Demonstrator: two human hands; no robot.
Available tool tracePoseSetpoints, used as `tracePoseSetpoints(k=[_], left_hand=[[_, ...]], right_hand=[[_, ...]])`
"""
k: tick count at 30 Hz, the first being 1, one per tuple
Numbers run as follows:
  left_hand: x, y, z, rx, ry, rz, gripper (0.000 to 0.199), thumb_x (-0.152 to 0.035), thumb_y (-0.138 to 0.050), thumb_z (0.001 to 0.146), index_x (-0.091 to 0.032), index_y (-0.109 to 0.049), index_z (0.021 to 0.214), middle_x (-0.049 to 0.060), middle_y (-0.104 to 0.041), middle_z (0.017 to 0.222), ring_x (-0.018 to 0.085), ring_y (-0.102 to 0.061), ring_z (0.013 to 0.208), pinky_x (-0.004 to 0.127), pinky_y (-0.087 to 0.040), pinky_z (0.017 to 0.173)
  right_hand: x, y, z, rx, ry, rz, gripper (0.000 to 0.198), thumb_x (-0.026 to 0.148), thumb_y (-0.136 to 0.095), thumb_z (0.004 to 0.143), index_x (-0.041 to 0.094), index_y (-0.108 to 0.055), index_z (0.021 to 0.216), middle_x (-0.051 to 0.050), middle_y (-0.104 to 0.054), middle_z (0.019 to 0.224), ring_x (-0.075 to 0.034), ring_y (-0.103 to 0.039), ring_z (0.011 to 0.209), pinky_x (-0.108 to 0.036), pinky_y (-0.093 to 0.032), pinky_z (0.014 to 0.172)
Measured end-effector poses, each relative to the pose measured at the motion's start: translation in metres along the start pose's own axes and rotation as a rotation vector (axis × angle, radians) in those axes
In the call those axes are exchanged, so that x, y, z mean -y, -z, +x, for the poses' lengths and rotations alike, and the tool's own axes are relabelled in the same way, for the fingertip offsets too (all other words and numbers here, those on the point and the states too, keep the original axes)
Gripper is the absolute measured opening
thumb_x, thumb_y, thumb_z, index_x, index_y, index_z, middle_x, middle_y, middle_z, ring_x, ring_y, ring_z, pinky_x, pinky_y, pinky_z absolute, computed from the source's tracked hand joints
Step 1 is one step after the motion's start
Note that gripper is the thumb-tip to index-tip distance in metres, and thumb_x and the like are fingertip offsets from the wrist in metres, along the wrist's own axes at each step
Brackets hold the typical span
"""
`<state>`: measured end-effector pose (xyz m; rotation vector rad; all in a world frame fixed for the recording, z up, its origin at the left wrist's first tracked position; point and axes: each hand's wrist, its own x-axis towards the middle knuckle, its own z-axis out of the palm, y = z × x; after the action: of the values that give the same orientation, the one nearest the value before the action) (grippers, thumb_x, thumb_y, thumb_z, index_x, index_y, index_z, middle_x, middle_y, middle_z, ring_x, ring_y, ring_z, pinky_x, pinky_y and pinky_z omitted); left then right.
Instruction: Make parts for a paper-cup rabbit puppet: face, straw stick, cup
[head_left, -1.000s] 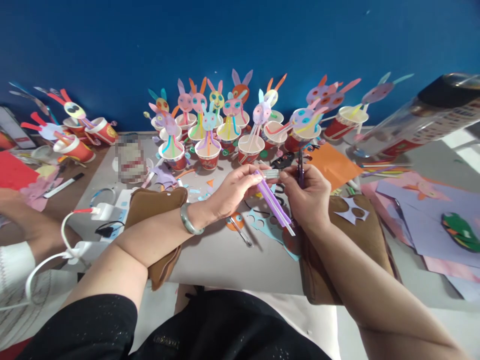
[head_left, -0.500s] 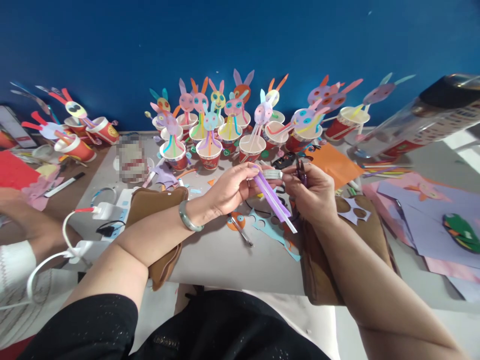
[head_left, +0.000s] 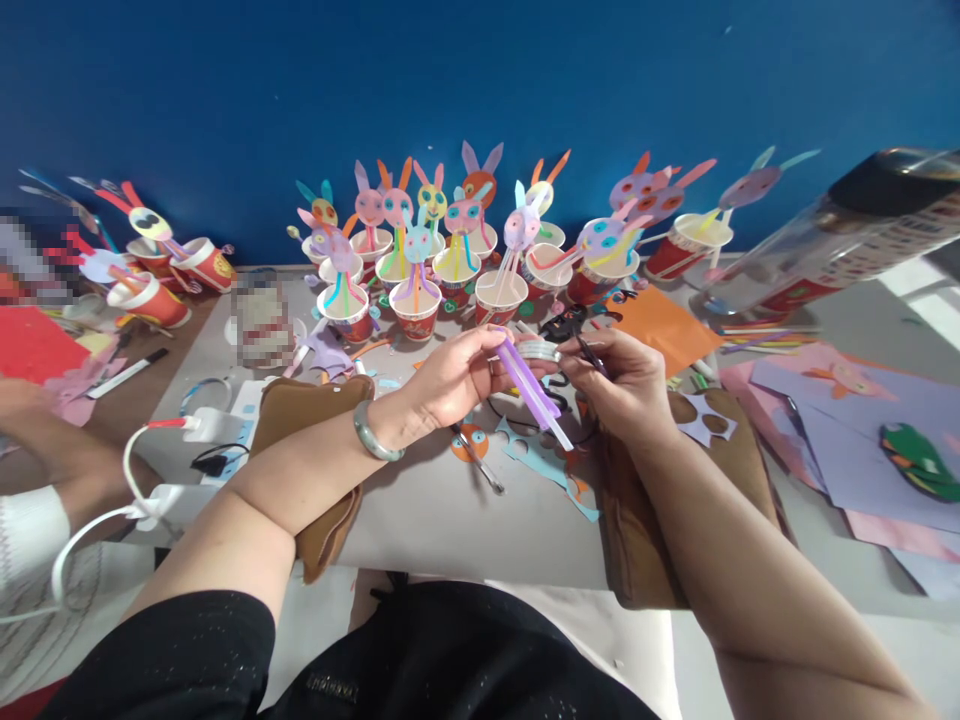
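Note:
Purple and white strips (head_left: 531, 388) are pinched between the thumb and fingers of my left hand (head_left: 454, 378), their loose ends slanting down to the right. Between my hands is a small roll of clear tape (head_left: 538, 350), resting against my left fingers. My right hand (head_left: 630, 390) is closed, its fingertips at the tape's right edge. Dark scissors (head_left: 594, 356) are tucked in that same hand, partly hidden by the fingers. Beneath my hands lie a pen (head_left: 487, 470), an orange paper face (head_left: 466, 443) and a light blue cut-out scrap (head_left: 544, 462).
Red paper cups (head_left: 416, 310) with paper rabbit heads stand along the blue wall. Brown cushions (head_left: 315, 400) flank my work area. A clear bottle (head_left: 817, 235) and coloured paper (head_left: 795, 420) are at right. A power strip (head_left: 234, 440) and another person's arm (head_left: 75, 440) are at left.
The strips have shifted slightly up and left with my left hand. In my right hand the scissors have tipped from nearly upright to a slant, and its fingertips have moved slightly left.

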<state>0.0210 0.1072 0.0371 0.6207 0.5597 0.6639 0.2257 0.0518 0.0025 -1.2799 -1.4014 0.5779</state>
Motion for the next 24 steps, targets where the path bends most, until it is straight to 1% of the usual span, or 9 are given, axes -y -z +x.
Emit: tracePoseSetpoints(k=[4,7,11,14,18,21,24], left_hand=[[-0.0016,-0.0013,0.0002,-0.009,-0.001,-0.007,0.015,-0.016,-0.052,0.091,-0.015,-0.063,0.08,0.011,-0.079,0.1,0.027,-0.08,0.099,0.05,-0.059,0.105],[-0.0026,-0.0021,0.0007,-0.018,-0.004,-0.002,0.018,-0.016,-0.05,0.092,-0.015,-0.063,0.079,0.009,-0.079,0.095,0.025,-0.08,0.097,0.048,-0.059,0.106],[-0.0026,-0.0028,0.0007,-0.033,-0.001,0.006,0.021,-0.016,-0.049,0.093,-0.015,-0.062,0.078,0.006,-0.078,0.09,0.022,-0.08,0.09,0.045,-0.06,0.104],[-0.0017,-0.0025,0.0011,-0.033,-0.002,0.004,0.02,-0.016,-0.049,0.093,-0.016,-0.062,0.078,0.006,-0.077,0.09,0.023,-0.08,0.093,0.045,-0.061,0.103],[0.0003,0.0002,0.0031,-0.017,-0.002,0.0,0.013,-0.019,-0.054,0.09,-0.017,-0.061,0.079,0.008,-0.077,0.093,0.026,-0.079,0.103,0.045,-0.061,0.103],[0.0014,0.0021,0.0038,-0.012,0.0,0.0,0.009,-0.019,-0.056,0.089,-0.017,-0.061,0.081,0.008,-0.077,0.095,0.027,-0.078,0.106,0.045,-0.061,0.103],[0.0008,0.0023,0.0033,-0.015,-0.008,0.01,0.007,-0.02,-0.058,0.088,-0.017,-0.061,0.082,0.008,-0.077,0.097,0.027,-0.078,0.106,0.047,-0.06,0.103]], right_hand=[[-0.0019,-0.0008,-0.0007,0.002,0.002,0.062,0.018,0.037,-0.081,0.078,0.023,-0.07,0.084,-0.002,-0.071,0.076,-0.016,-0.065,0.065,-0.029,-0.054,0.06],[-0.001,-0.0021,-0.0017,0.023,0.002,0.083,0.018,0.036,-0.082,0.077,0.024,-0.069,0.084,0.0,-0.068,0.073,-0.014,-0.061,0.062,-0.028,-0.05,0.056],[0.0009,-0.0039,-0.0039,0.046,-0.04,0.106,0.022,0.037,-0.082,0.077,0.025,-0.066,0.086,0.001,-0.064,0.072,-0.013,-0.056,0.06,-0.026,-0.045,0.054],[0.0023,-0.0042,-0.0051,0.078,-0.113,0.146,0.026,0.042,-0.08,0.077,0.025,-0.063,0.086,0.001,-0.063,0.072,-0.012,-0.052,0.058,-0.026,-0.042,0.052],[0.0028,-0.003,-0.0059,0.1,-0.201,0.164,0.028,0.045,-0.077,0.077,0.025,-0.06,0.087,0.001,-0.058,0.071,-0.013,-0.046,0.056,-0.028,-0.038,0.051],[0.002,-0.0019,-0.006,0.102,-0.225,0.161,0.029,0.046,-0.077,0.076,0.025,-0.06,0.086,0.001,-0.057,0.071,-0.014,-0.045,0.057,-0.03,-0.038,0.053],[0.0014,-0.0001,-0.0054,0.114,-0.221,0.173,0.024,0.043,-0.075,0.079,0.025,-0.061,0.084,0.0,-0.056,0.069,-0.013,-0.043,0.057,-0.031,-0.038,0.055]])
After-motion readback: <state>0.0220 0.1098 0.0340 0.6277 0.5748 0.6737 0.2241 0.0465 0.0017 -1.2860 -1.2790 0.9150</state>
